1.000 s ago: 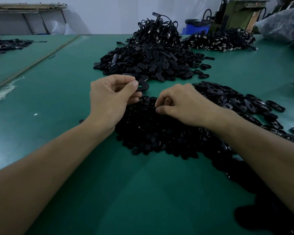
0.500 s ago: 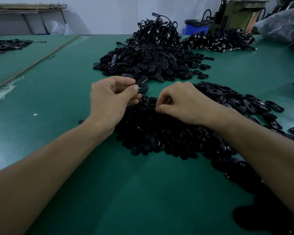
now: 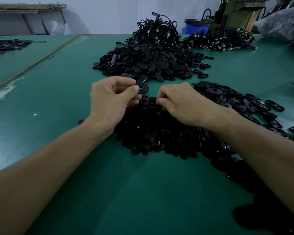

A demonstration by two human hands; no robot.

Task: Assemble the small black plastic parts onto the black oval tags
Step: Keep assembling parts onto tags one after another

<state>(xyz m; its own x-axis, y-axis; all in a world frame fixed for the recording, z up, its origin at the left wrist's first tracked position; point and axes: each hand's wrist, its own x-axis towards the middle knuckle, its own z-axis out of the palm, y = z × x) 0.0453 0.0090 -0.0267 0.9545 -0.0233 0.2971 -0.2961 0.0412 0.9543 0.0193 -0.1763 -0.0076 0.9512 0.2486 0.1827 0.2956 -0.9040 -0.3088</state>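
My left hand (image 3: 111, 99) pinches a black oval tag (image 3: 143, 87) between thumb and fingers, just above the green table. My right hand (image 3: 178, 102) is curled, fingertips pressed down into the near pile of small black round parts (image 3: 153, 133); what it pinches is hidden by the fingers. A spread of black oval tags with holes (image 3: 236, 102) lies to the right of that hand. A bigger heap of black oval tags (image 3: 148, 63) sits farther back in the middle.
The green table (image 3: 58, 116) stretches wide on the left. Heaps of corded black pieces (image 3: 217, 41) lie at the back right, another dark pile (image 3: 5, 44) at the far left. A blue bin (image 3: 195, 28) and a machine stand behind the table.
Both hands rose slightly and drew a little closer together. The left hand kept the oval tag; the right hand's fingertips stayed in the small-parts pile.
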